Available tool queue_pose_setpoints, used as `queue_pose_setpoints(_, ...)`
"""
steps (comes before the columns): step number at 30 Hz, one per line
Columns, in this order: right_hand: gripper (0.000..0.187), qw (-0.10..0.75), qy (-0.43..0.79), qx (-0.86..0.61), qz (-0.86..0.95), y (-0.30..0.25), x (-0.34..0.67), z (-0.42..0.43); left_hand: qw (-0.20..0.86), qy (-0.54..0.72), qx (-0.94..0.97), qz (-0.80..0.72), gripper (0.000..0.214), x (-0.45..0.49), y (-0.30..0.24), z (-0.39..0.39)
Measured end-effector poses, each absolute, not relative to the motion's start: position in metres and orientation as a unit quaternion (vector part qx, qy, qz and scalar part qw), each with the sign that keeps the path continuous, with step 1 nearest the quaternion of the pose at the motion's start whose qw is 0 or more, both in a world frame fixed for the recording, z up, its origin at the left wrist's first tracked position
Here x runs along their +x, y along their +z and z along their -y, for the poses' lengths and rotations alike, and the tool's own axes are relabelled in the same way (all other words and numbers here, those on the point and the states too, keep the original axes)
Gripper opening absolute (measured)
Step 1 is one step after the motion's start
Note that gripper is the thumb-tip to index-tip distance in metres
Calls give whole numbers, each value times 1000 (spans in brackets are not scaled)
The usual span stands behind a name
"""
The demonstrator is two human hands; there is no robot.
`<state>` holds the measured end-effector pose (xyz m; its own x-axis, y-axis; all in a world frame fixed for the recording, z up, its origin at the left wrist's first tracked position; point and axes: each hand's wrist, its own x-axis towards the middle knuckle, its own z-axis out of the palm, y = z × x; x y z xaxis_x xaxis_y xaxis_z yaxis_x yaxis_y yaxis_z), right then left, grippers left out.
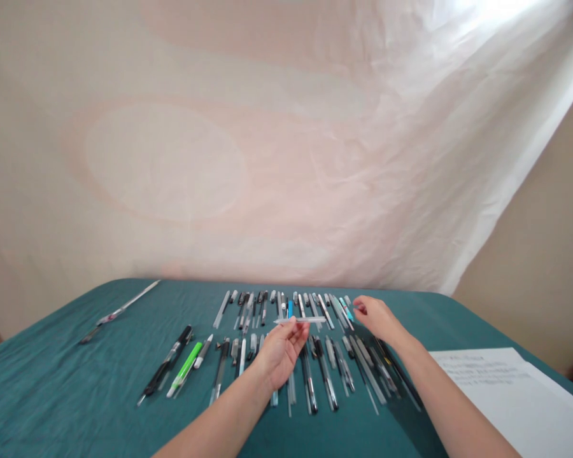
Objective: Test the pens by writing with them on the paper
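My left hand [286,353] is closed around a clear pen barrel [315,319], pinching it between thumb and fingertips. The barrel lies almost level, its pointed tip to the left. My right hand [379,319] hovers at the right end of the far row of pen parts, fingers bent and slightly apart, with nothing visible in them. Beside its fingertips are a small clear cap [347,300] and a teal-marked pen part [346,310]. Below my left hand, a near row holds several pens with dark caps, such as one clear pen [325,375].
A green pen [184,369] and a black pen [165,369] lie at the near left. Farther left is a long clear wrapper-like strip [127,306]. Printed white paper [501,394] rests at the right on the green cloth [76,394]. A pale curtain [286,159] hangs behind.
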<state>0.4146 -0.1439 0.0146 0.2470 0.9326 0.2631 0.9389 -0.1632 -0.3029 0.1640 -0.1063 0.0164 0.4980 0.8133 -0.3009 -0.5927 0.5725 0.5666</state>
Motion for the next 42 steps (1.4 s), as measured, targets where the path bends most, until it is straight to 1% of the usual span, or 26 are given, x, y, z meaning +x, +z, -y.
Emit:
queue_pose_setpoints(3, 25, 256, 48, -701, 663, 35, 389, 147, 835, 432, 195, -280, 10, 164, 15, 104)
queue_pose_setpoints(5, 26, 345, 185, -612, 687, 48, 371, 151, 830, 441, 194, -282, 11, 164, 15, 103)
queue_pose_setpoints(7, 25, 411, 279, -551, 671, 58, 355, 156, 826, 448, 193, -282, 12, 164, 16, 102)
queue_pose_setpoints(10, 22, 444, 329, -521, 650, 65, 341, 161, 825, 451, 193, -281, 13, 163, 18, 102)
queue_pose_setpoints(16, 20, 445, 320, -526, 650, 65, 338, 163, 826, 452, 190, -277, 13, 164, 19, 102)
queue_pose_setpoints(25, 21, 447, 263, -548, 656, 61, 338, 160, 830, 448, 184, -276, 12, 163, 19, 103)
queue_pose_setpoints(32, 22, 448, 292, -543, 647, 60, 334, 160, 831, 449, 181, -275, 14, 162, 20, 103)
queue_pose_setpoints(42, 21, 429, 222, -562, 671, 63, 332, 162, 831, 449, 181, -274, 13, 162, 19, 103)
